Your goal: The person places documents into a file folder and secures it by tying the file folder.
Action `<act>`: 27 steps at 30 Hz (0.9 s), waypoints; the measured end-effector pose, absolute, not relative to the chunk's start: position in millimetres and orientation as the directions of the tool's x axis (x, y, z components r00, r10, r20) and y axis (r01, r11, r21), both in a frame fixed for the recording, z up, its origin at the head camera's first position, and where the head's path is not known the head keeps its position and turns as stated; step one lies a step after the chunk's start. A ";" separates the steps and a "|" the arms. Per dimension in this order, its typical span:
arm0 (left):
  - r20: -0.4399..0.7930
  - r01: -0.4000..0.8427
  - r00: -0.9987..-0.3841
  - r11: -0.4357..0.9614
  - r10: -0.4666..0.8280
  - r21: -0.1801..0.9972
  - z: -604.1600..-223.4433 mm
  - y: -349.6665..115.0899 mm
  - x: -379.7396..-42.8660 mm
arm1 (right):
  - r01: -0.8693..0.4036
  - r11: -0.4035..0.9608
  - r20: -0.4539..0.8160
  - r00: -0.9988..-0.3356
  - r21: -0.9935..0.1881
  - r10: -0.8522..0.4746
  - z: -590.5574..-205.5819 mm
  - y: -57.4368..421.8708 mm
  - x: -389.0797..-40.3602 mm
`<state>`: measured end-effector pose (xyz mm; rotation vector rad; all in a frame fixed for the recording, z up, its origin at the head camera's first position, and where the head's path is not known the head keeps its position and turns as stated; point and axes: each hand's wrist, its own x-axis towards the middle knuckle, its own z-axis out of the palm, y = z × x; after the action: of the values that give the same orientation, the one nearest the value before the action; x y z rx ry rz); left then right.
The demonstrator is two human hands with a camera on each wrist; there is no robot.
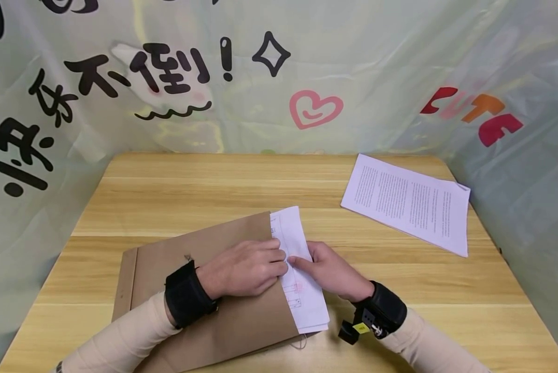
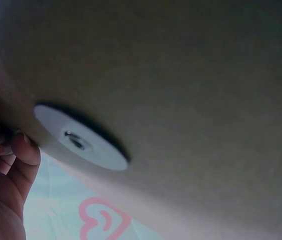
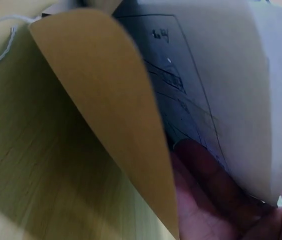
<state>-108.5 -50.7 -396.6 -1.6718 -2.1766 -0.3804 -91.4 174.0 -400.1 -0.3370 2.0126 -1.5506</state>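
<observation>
A pale, shiny cloth backdrop (image 1: 376, 52) with black lettering and one pink outlined heart stands behind the far edge of a light wood-grain desk (image 1: 213, 191). One flat brown kraft-paper envelope (image 1: 204, 331) lies left of centre on the desk's near half, its mouth facing the right edge. A batch of white paper sheets (image 1: 309, 305) with drawn lines juts from that mouth; how many cannot be told. Of two hands, the left hand (image 1: 248, 267) lies across the envelope, fingers curled at the mouth's edge and pinching it; the right hand (image 1: 337, 269) pinches the jutting sheets, thumb on top and fingers beneath. The envelope looks light and fairly stiff, best held by its mouth edge; the sheets seem soft, smooth and easily creased, best taken together by their free side. The envelope shows one round white disc (image 2: 101, 150) and a thin white string (image 3: 12, 36). One separate stack of printed white pages (image 1: 406, 202) lies near the desk's far right corner.
</observation>
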 end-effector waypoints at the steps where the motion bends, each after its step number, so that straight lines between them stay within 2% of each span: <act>1: 0.446 0.965 -0.228 0.261 0.866 -0.013 -396.5 -50.6 -108.4 | 0.141 0.294 -0.283 -0.805 -0.945 -0.521 -400.4 173.5 -91.3; 27: 0.454 0.966 -0.226 0.257 0.862 -0.008 -396.7 -50.3 -107.5 | 0.137 0.257 -0.262 -0.792 -0.957 -0.552 -403.8 161.5 -88.9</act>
<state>-107.5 -50.3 -396.7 -1.6699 -2.1683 -0.3919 -88.9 161.5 -403.8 -0.3754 1.9671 -1.5820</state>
